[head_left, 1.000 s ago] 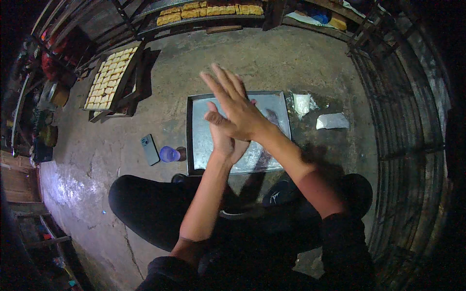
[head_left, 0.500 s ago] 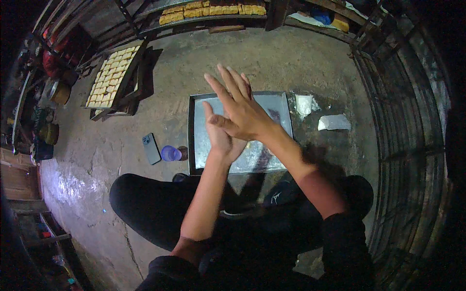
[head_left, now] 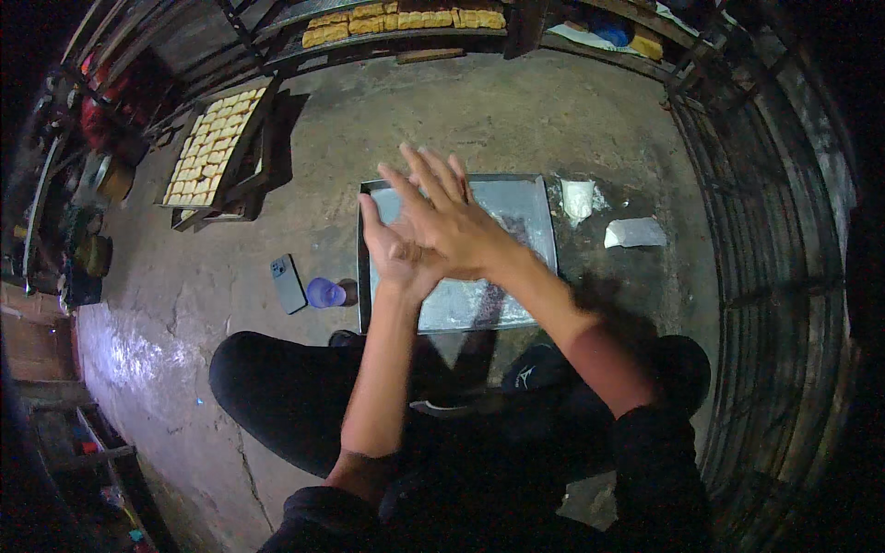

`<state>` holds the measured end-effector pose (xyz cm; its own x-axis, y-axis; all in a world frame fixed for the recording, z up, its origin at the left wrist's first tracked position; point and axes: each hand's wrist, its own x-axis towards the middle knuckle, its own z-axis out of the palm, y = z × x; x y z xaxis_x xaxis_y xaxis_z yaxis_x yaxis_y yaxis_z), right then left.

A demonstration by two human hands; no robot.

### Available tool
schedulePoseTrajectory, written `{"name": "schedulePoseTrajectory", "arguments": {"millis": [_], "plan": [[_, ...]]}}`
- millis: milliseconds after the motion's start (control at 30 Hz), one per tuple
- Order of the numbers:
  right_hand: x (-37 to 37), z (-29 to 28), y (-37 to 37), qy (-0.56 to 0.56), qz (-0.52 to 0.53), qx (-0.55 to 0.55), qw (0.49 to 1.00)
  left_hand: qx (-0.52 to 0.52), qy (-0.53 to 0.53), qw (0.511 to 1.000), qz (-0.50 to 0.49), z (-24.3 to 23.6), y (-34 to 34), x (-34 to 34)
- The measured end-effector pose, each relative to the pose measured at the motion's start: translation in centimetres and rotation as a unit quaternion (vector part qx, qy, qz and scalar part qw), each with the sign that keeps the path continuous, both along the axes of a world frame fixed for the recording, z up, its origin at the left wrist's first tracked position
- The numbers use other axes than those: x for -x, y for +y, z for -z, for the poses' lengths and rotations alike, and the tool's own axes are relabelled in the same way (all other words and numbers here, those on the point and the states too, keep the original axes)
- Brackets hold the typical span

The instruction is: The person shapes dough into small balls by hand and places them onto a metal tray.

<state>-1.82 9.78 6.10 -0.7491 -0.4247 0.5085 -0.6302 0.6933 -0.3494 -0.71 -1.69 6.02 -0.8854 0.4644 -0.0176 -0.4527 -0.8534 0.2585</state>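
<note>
Over a metal tray (head_left: 479, 309) on the floor, my two hands meet palm to palm. My left hand (head_left: 395, 258) lies beneath with its palm turned up and its fingers stretched out. Across it rests my right hand (head_left: 452, 226), palm down, fingers straight and spread, slightly blurred. Whether anything lies between the palms is hidden. The shallow tray has dark raised edges and a pale, powdery-looking surface. My hands and forearms cover part of it.
Left of the tray are a purple cup (head_left: 324, 292) and a phone (head_left: 289, 283). To its right lie an opened bag of white powder (head_left: 578, 200) and a white packet (head_left: 634, 232). A tray of pale dough pieces (head_left: 212, 152) leans far left; bread loaves (head_left: 406, 20) sit on a rack.
Both hands have shifted a little left, and my right hand has slid back toward me over the left palm. The tray and the things around it have stayed put.
</note>
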Motion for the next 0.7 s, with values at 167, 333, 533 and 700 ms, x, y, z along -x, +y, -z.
{"name": "schedulePoseTrajectory", "arguments": {"millis": [167,333,533,700], "plan": [[-3.2,-2.9,-3.2,0.027,-0.115,0.036,0.992,0.076,0.103,0.992,-0.018,2.1,0.8,-0.5],[-0.2,-2.8,-1.2,0.017,-0.055,0.067,0.996,-0.094,0.176,0.980,0.014,-0.1,2.3,-1.4],[-2.2,-1.2,-1.7,0.008,-0.062,0.044,0.997,0.068,0.014,0.997,-0.046,0.8,-0.4,0.6],[-2.2,-4.9,-2.4,-0.041,-0.123,0.064,0.989,-0.039,0.049,0.996,0.065,2.9,2.4,-0.8]]}}
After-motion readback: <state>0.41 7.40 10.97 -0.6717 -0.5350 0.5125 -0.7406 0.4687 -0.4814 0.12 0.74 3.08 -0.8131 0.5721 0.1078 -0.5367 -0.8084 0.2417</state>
